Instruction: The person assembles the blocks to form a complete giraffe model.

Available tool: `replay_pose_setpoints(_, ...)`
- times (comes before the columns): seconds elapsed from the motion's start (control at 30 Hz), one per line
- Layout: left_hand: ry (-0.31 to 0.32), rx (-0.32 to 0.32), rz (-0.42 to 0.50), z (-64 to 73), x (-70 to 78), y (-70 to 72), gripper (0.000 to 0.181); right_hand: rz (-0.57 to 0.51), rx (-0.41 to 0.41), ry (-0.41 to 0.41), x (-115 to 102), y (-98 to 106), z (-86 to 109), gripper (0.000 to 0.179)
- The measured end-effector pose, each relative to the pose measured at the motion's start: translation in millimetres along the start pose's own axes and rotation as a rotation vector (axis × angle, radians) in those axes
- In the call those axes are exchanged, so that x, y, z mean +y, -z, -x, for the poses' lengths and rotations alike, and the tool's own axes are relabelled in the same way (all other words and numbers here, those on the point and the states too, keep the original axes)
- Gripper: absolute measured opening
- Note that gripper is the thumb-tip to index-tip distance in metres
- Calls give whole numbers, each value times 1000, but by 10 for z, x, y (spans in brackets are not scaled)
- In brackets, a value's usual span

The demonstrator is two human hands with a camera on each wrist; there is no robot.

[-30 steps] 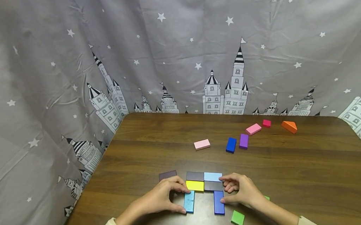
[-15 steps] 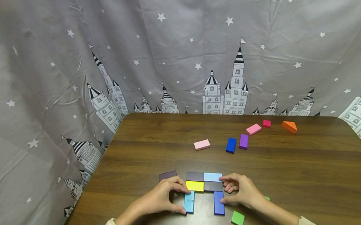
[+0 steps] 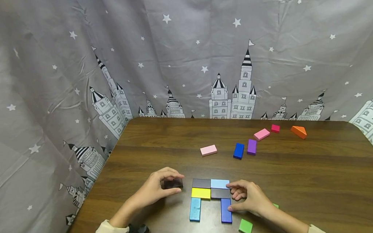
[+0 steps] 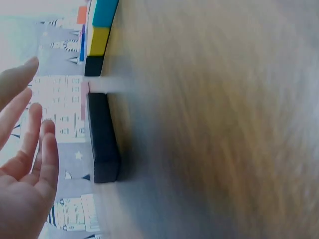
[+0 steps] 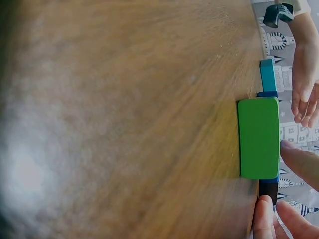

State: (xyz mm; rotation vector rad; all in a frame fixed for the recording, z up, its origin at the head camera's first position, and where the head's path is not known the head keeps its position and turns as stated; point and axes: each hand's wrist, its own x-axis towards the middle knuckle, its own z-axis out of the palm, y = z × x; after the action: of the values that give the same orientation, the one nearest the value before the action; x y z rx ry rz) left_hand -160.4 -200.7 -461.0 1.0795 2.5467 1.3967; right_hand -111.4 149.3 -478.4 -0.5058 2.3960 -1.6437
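My left hand (image 3: 156, 187) hovers around a loose dark block (image 3: 173, 183), thumb and fingers spread apart; in the left wrist view the dark block (image 4: 103, 139) lies on the table with the fingers (image 4: 22, 162) clear of it. My right hand (image 3: 250, 198) rests at the right side of a flat arrangement, index fingertip at the light blue block (image 3: 220, 183) and thumb at the blue block (image 3: 226, 211). Two dark grey blocks (image 3: 201, 183) and a yellow block (image 3: 201, 193) complete the upper rows. A turquoise block (image 3: 195, 209) stands lengthwise below the yellow one.
A green block (image 3: 246, 227) lies near the right hand, another partly hidden under that forearm. Farther back are pale pink (image 3: 208, 150), dark blue (image 3: 238, 150), purple (image 3: 251, 147), pink (image 3: 261, 134), red (image 3: 275, 128) and orange (image 3: 299, 131) blocks. A grey curtain (image 3: 169, 59) hangs behind.
My left hand has let go of the turquoise block and moved up and left to the loose dark block. My right hand has stayed in place.
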Motion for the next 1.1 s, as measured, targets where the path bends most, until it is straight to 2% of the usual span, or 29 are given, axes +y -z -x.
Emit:
replay_pose_setpoints(0.1, 45, 40, 14, 3, -33, 56, 39, 3, 1, -2, 4, -1, -3, 57)
replay_pose_setpoints(0.23, 94, 61, 11, 14, -64, 101, 43, -1, 2, -2, 2, -3, -2, 57)
replay_pose_setpoints(0.6, 229, -13, 62, 95, -219, 177, 51, 9, -4, -4, -7, 4, -4, 57)
replay_pose_setpoints(1.1, 273, -38, 111, 135, -290, 181, 40, 19, -10, 1, -1, 4, -3, 58)
